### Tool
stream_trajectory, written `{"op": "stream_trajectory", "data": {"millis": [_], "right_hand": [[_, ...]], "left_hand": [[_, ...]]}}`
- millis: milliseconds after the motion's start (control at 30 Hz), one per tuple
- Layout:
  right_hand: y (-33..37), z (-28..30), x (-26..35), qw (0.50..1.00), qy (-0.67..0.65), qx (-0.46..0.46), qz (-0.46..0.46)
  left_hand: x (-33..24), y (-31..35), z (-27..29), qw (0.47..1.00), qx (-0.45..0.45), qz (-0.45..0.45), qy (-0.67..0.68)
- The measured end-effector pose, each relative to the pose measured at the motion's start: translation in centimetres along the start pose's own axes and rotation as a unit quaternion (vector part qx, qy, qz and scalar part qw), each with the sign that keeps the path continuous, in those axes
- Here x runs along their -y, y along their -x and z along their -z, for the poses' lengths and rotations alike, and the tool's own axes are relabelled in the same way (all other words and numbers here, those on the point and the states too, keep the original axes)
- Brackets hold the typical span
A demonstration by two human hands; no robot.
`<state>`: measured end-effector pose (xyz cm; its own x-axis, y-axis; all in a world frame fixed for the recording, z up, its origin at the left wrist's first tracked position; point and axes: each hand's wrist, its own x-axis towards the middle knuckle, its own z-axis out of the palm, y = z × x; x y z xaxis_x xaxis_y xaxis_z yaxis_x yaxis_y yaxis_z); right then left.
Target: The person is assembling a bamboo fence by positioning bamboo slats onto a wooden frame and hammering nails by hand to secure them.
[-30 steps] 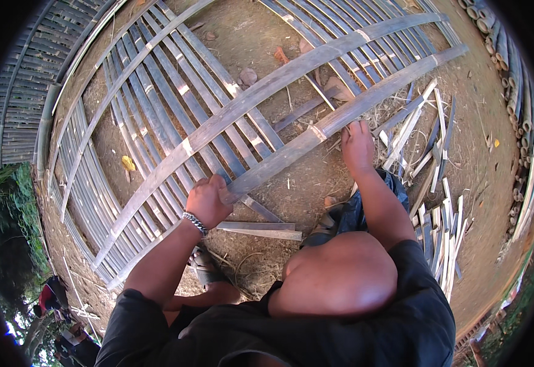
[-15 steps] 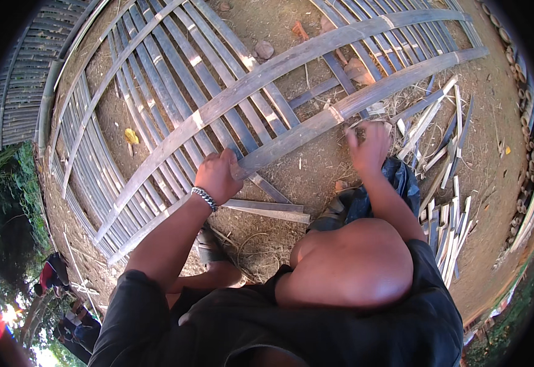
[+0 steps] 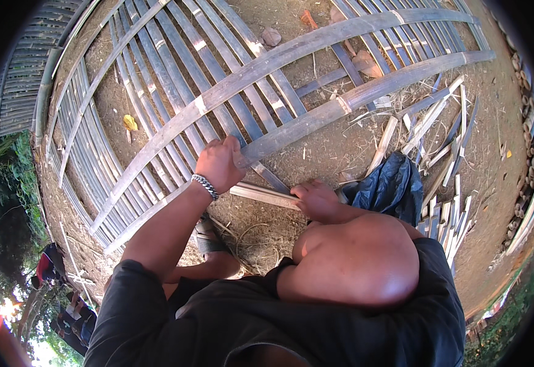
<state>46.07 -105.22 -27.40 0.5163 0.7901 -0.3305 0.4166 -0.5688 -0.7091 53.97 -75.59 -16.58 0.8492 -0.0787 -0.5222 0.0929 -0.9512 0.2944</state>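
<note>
The long, grey-brown split-bamboo rail (image 3: 307, 124) lies over the slats in front of the person, its near stretch clasped under the curled fingers of the left hand (image 3: 220, 165). The narrow, pale split-bamboo strip (image 3: 264, 196) below it reaches the right hand (image 3: 319, 200) with its right end at the fingertips, though whether they pinch it cannot be told. Both look light, stiff yet springy and splinter-prone, the strip probably best held by its flat faces.
</note>
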Motion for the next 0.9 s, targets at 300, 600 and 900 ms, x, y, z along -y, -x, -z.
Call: {"op": "stream_trajectory", "data": {"millis": [300,600,900], "right_hand": [[4.9,6.8,-7.1,0.948,0.111,-0.245,-0.17],[-2.7,13.8,-12.6,0.892,0.175,-0.327,-0.259],[-5.0,14.5,-11.2,0.876,0.181,-0.295,-0.336]], "left_hand": [[0.4,0.4,-0.2,0.999,-0.028,-0.014,0.016],[0.8,0.4,-0.4,0.999,-0.039,-0.014,0.005],[0.8,0.2,-0.7,0.999,-0.036,-0.014,0.004]]}}
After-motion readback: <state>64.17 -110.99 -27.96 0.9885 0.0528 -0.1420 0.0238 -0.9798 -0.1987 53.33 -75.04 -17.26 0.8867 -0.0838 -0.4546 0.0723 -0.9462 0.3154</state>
